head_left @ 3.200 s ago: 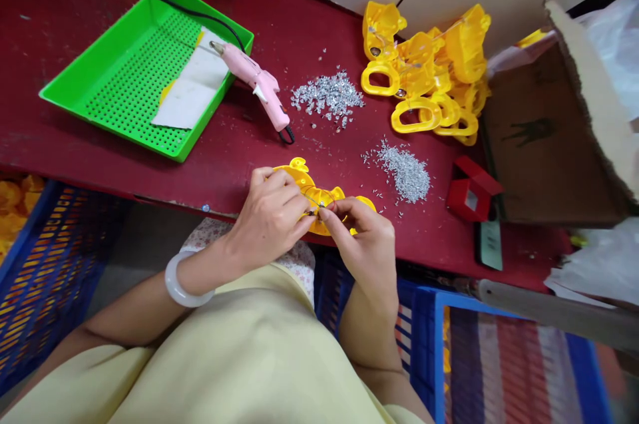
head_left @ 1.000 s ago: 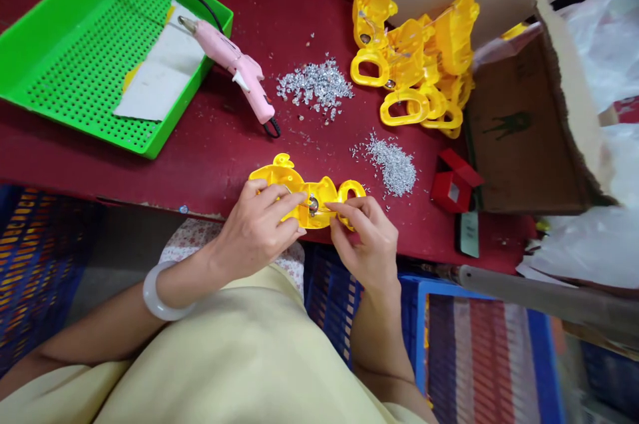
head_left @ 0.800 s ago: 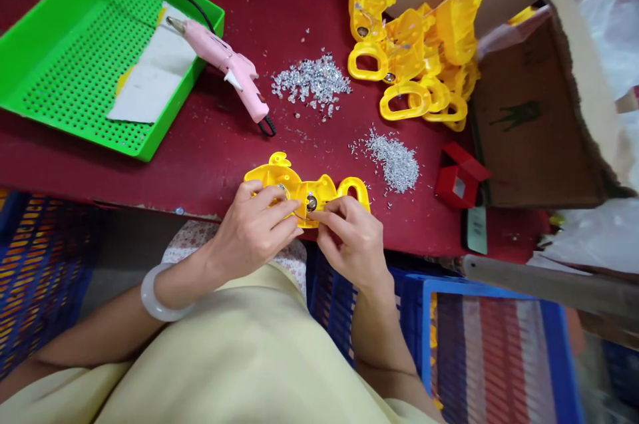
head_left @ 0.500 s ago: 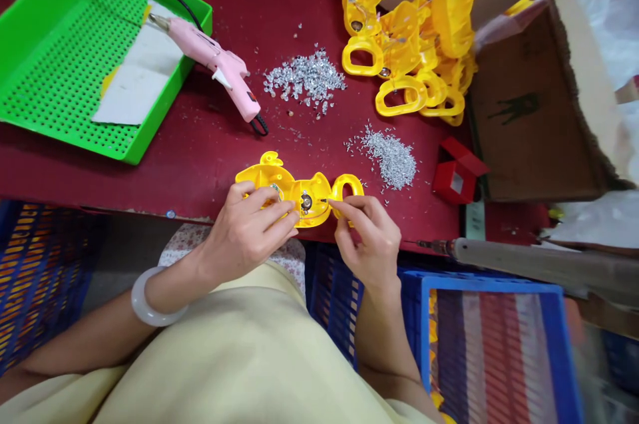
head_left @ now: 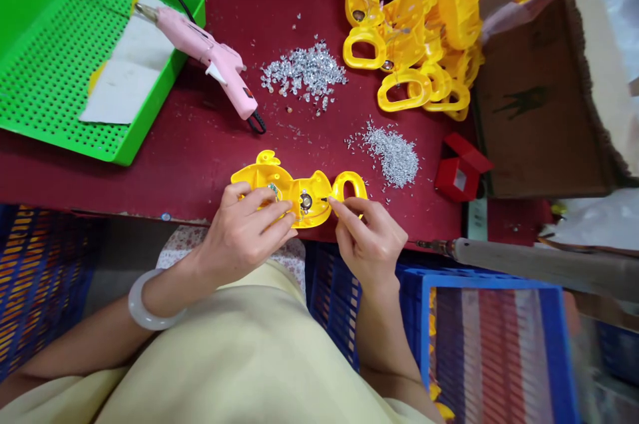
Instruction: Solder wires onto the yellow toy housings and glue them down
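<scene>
A yellow plastic toy shell [head_left: 314, 216] lies hollow side up at the table's front edge, with a round metal part and thin wires inside. A yellow oval handle [head_left: 349, 178] adjoins its right end. My left hand [head_left: 249, 224] is closed over the shell's left part, its fingers reaching across the near side and hiding some of the inside. With fingertips together, my right hand [head_left: 372, 234] touches the joint between shell and handle. A small dark tip shows by the index finger; whether something is pinched there cannot be made out.
Behind the shell lie a pile of clear plastic bits [head_left: 305, 71] and a pile of small screws [head_left: 394, 156]. A pink glue gun [head_left: 210, 58] leans on a green tray [head_left: 117, 144]. More yellow shells [head_left: 409, 31], a red box [head_left: 456, 178], a cardboard box [head_left: 544, 111] and a grey electric screwdriver [head_left: 524, 261] are on the right.
The camera view has shifted slightly. Both hands stay at the same places on the shell, with hardly any movement of the fingers.
</scene>
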A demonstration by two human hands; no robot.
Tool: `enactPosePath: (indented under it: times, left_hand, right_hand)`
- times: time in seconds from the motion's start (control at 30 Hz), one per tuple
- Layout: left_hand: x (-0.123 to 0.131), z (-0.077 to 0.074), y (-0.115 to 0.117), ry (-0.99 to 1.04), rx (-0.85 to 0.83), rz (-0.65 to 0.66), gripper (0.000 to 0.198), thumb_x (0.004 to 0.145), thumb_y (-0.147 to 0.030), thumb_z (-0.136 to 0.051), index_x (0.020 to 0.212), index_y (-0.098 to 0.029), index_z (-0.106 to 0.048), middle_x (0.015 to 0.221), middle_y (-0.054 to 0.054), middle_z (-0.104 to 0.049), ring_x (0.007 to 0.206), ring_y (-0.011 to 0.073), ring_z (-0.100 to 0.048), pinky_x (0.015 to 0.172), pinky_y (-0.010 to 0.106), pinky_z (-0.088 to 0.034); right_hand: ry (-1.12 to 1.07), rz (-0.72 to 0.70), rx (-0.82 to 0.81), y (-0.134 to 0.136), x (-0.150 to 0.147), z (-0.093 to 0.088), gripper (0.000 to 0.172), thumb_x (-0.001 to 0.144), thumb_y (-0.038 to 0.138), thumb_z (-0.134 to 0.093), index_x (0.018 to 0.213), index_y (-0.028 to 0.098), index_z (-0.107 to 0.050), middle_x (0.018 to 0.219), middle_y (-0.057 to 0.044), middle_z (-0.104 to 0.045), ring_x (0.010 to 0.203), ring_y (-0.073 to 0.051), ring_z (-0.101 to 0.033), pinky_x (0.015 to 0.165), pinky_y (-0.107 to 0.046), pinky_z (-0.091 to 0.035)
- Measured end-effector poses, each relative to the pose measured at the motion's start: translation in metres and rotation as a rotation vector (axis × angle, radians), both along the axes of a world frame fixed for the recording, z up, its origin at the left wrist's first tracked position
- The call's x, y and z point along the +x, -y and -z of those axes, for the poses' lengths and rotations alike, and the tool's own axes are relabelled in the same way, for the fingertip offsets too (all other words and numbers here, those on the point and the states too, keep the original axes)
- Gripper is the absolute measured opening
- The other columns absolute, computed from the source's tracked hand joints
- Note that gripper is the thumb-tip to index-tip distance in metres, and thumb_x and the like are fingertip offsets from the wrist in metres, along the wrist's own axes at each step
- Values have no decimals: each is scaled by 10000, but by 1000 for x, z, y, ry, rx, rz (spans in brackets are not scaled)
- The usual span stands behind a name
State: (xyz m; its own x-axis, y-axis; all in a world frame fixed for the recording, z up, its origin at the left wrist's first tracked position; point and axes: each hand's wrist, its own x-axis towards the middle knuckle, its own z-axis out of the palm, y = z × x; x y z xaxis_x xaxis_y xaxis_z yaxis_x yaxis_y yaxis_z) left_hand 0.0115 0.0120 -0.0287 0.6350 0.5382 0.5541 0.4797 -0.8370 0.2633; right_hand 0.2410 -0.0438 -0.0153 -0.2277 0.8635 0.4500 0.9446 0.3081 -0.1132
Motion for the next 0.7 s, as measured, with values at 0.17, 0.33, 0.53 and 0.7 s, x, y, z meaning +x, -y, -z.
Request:
enactPosePath:
  times: [0.17, 0.33, 0.53, 0.7]
  left_hand:
    - [1, -1, 0, -5, -1, -4, 85, 889, -228, -654, 958, -179, -657, 1033, -17, -745, 929, 200, -616, 834, 389, -334]
    - [1, 1, -1, -1, -10, -6, 91, 885, -241, -664, 955, -184, -663, 1037, -28, -745, 928, 196, -621, 835, 386, -333]
    - [0, 1, -1, 13, 0, -8, 101, 878, -240, -672, 957, -176, -663, 1020, -25, -749, 920, 195, -624, 833, 378, -334]
    - [2, -1, -4, 38, 22, -8, 90, 877, -237, -672, 940, -173, -659, 998, -19, -753, 893, 188, -624, 826, 368, -332]
  right_hand:
    - [13, -2, -27, -1, 0, 2, 379, 826, 54, -545, 1131, 247, -664, 911, -41, -678, 764, -138, -608, 681, -259, -477]
    - [-13, -14, -44, -3, -2, 0, 309, 832, 59, -533, 1059, 213, -674, 879, -50, -671, 761, -144, -614, 671, -260, -485]
    - [-36, -14, -46, -4, -3, 1, 238, 837, 63, -533, 982, 191, -673, 855, -50, -661, 740, -135, -607, 649, -247, -476]
    - [-59, 14, -52, -3, -5, 7, 252, 840, 65, -524, 1001, 190, -671, 886, -68, -648, 761, -149, -598, 674, -270, -490]
